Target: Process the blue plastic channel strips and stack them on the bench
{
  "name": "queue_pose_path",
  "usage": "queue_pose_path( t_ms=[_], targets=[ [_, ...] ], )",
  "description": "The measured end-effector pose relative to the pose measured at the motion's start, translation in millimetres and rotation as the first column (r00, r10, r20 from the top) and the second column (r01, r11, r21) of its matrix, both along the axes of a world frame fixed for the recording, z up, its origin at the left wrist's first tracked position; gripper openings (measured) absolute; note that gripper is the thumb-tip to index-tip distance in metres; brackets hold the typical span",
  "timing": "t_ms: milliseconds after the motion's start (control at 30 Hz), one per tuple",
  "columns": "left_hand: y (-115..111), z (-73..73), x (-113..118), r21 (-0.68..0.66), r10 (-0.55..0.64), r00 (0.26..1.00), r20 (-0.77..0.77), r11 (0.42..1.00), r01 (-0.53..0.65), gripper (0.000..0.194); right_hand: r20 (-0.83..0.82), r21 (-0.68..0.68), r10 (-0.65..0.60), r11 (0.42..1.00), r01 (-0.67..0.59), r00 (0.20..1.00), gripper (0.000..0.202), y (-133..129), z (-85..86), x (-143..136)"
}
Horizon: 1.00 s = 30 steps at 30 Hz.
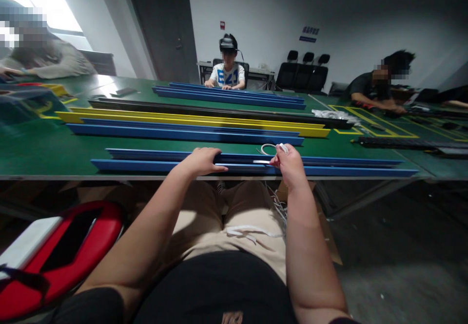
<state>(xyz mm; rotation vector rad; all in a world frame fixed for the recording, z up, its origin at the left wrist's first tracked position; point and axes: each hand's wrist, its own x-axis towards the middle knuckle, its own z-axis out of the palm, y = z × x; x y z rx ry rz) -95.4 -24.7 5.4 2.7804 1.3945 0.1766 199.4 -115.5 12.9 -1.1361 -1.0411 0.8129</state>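
Observation:
A long blue channel-shaped rail [351, 170] lies along the near table edge in front of me. My left hand [203, 162] rests across its left half, thumb and fingers spread apart over the two raised walls. To the right, my right hand [290, 164] pinches a thin white strip [261, 162] above the rail. Part of that strip runs left inside the channel, and a loop of it curls up behind my fingers. Whether my left fingertips touch the strip is hidden.
Beyond lie more blue rails [183, 133], yellow rails [314, 131] and a black rail [146, 104]. A clear plastic bag [334, 116] sits right of them. Co-workers sit around the green table [36, 156]. A red stool [98, 221] stands low at my left.

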Motion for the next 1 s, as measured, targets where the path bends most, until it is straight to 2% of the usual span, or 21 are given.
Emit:
queue_pose_path(
  t_ms=[100, 167, 233, 333, 400, 467, 533, 600, 667, 800, 900, 1000],
  targets=[
    [-15, -1.2, 49, 0.058, -0.052, 0.999, -0.011, 0.997, 0.052, 0.072, 0.002, -0.028, 0.007, 1.000, -0.007, 1.000, 0.038, 2, -0.6, -1],
    [-24, -2.1, 83, 0.094, -0.053, 0.999, -0.001, 0.994, 0.053, 0.068, -0.019, -0.054, 0.046, 0.997, -0.047, 0.999, 0.036, 2, -0.6, -2],
    [-29, -2.5, 112, 0.109, -0.051, 0.998, 0.021, 0.993, 0.048, 0.069, 0.027, -0.095, 0.029, 0.995, -0.026, 0.999, 0.033, 3, -1.4, 0],
    [-30, -2.6, 135, 0.094, -0.063, 0.997, 0.045, 0.994, 0.059, 0.074, 0.291, -0.127, -0.058, 0.987, 0.098, 0.955, 0.028, 4, -4.2, 7],
    [-28, -3.2, 138, 0.097, -0.079, 0.995, 0.060, 0.993, 0.073, 0.075, 0.525, -0.156, -0.008, 0.982, 0.106, 0.851, 0.028, 2, -6.4, 14],
    [-27, -4.2, 133, 0.114, -0.083, 0.994, 0.072, 0.991, 0.074, 0.074, 0.695, -0.225, 0.126, 0.973, 0.048, 0.707, 0.036, 0, -8.1, 20],
    [-27, -5.3, 124, 0.131, -0.079, 0.994, 0.079, 0.989, 0.068, 0.074, 0.782, -0.281, 0.221, 0.960, 0.013, 0.583, 0.045, -3, -8.9, 26],
    [-28, -5.8, 112, 0.134, -0.075, 0.994, 0.080, 0.989, 0.064, 0.075, 0.829, -0.293, 0.238, 0.956, 0.031, 0.506, 0.044, -6, -8.7, 31],
    [-27, -5.5, 98, 0.123, -0.071, 0.994, 0.080, 0.991, 0.061, 0.077, 0.857, -0.307, 0.246, 0.950, 0.065, 0.453, 0.034, -7, -8.1, 34],
    [-21, -3.6, 57, 0.090, -0.022, 0.996, 0.081, 0.996, 0.015, 0.084, 0.877, -0.329, 0.263, 0.938, 0.106, 0.402, 0.019, -9, -6.0, 36],
    [-14, -2.4, 21, 0.056, 0.027, 0.997, 0.074, 0.998, -0.031, 0.087, 0.893, -0.285, 0.215, 0.950, 0.127, 0.394, 0.015, -12, -1.4, 32],
    [-9, -2.3, -10, 0.029, 0.062, 0.995, 0.076, 0.998, -0.064, 0.085, 0.886, -0.177, 0.098, 0.975, 0.135, 0.453, 0.018, -15, 6.9, 26]
  ],
)
